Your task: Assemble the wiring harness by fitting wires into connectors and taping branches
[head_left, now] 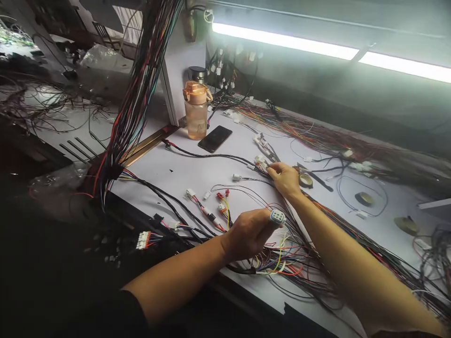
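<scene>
In my left hand [248, 234] is a light-coloured multi-pin connector [277, 216] with a blue rim, its pin face turned up. The fingers are wrapped round it, and its wires are mostly hidden by the hand. Further back, my right hand [284, 180] is closed, thumb and fingertips pinched at the near end of a white connector [260, 161] with orange parts. Black-sleeved cable runs beside those fingertips. Below my left hand spreads a bundle of loose coloured wires [278, 263]. White connectors [190, 193] and small red connectors [220, 195] lie to its left.
A water bottle [196, 112] and a phone [214, 139] stand and lie at the back left. A thick hanging wire bundle [141, 84] drops at the left. Tape rolls [306, 180] lie right of my right hand. Wire harnesses [299, 129] line the back; a lamp [289, 42] hangs above.
</scene>
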Motion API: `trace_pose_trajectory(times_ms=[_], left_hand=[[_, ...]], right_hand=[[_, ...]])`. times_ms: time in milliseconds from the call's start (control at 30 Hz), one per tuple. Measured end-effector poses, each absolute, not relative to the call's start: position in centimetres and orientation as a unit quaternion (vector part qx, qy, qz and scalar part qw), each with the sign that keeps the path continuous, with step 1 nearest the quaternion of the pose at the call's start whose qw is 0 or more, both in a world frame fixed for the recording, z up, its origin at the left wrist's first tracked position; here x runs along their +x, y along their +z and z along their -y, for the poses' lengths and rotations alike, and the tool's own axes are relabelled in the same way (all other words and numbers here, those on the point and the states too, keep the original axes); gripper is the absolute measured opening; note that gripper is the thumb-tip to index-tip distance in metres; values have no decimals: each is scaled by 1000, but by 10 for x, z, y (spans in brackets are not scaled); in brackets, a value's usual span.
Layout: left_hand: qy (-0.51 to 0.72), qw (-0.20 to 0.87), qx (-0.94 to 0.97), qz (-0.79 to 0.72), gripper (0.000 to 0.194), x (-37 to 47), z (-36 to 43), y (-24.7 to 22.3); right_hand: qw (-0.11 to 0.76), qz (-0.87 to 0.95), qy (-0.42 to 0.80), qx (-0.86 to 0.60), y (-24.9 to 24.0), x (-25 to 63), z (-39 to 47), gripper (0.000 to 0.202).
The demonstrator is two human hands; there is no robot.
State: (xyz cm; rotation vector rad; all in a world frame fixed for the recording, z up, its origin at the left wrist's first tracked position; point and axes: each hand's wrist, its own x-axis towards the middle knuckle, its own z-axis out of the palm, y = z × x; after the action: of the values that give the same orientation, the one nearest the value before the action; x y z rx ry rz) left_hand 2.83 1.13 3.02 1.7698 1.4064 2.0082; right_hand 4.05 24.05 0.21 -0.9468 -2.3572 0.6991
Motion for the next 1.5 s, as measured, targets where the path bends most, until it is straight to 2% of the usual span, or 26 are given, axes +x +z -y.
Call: trace_pose_trajectory(times_ms=[233, 433, 600, 700, 833, 933, 1033, 1167, 1267, 1500], left_hand=[[673, 69, 578, -456, 16, 29, -9, 27], [661, 117, 570, -474, 21, 28, -4, 30], [657, 113, 571, -479, 22, 28, -2, 34], [665, 114, 562, -478, 22, 28, -3, 36], [670, 109, 556, -480, 21, 27, -3, 35], [671, 101, 556, -481, 20, 27, -3, 33], [692, 135, 515, -488, 20, 28, -3, 32], [777, 220, 333, -487, 25, 23, -12, 32], [828, 275, 197, -447, 28, 17, -21, 32], [839, 292, 162, -430, 28, 12, -26, 31]], right_hand=[[162, 909, 217, -316, 13, 34, -237, 25], [118, 942, 206, -236, 25, 37, -235, 51], [222, 949, 146, -171, 19, 48, -210, 26], [192, 962, 139, -133, 9, 44, -188, 25], [148, 970, 105, -159, 2, 30, -172, 22], [185, 954, 156, -178, 7, 26, -175, 14], [229, 930, 224, -181, 19, 32, -181, 18], [274, 864, 388, -164, 38, 46, -177, 29], [292, 803, 500, -145, 46, 56, -166, 30], [277, 763, 569, -129, 46, 71, -143, 25]])
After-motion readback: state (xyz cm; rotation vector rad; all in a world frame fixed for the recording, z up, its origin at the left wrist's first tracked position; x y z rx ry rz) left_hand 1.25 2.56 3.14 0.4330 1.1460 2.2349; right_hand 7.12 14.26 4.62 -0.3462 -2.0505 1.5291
